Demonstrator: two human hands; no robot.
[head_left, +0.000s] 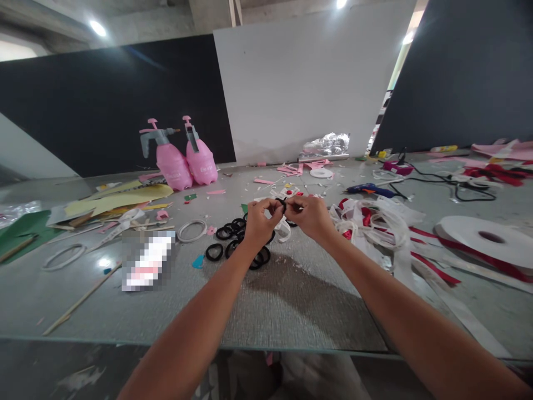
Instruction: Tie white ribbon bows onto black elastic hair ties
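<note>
Between my two hands, just above the table, a black hair tie point(282, 202) is pinched at both sides. My left hand point(262, 221) has its thumb and fingers closed on the left side of it. My right hand point(308, 215) grips the opposite side with thumb and forefinger, and the fingers partly cover the band. Under and beside my left wrist lies a pile of black hair ties point(233, 229), one of them point(214, 252) apart from the rest. A piece of white ribbon point(285, 230) lies below the hands.
Red and white ribbons point(391, 222) and a large ribbon spool point(487, 236) lie to the right. Behind them is a blue glue gun point(370, 190) with its cord. Two pink spray bottles point(175, 166) stand at the back left. Paper scraps point(120, 199) and a wooden stick point(83, 300) are leftward.
</note>
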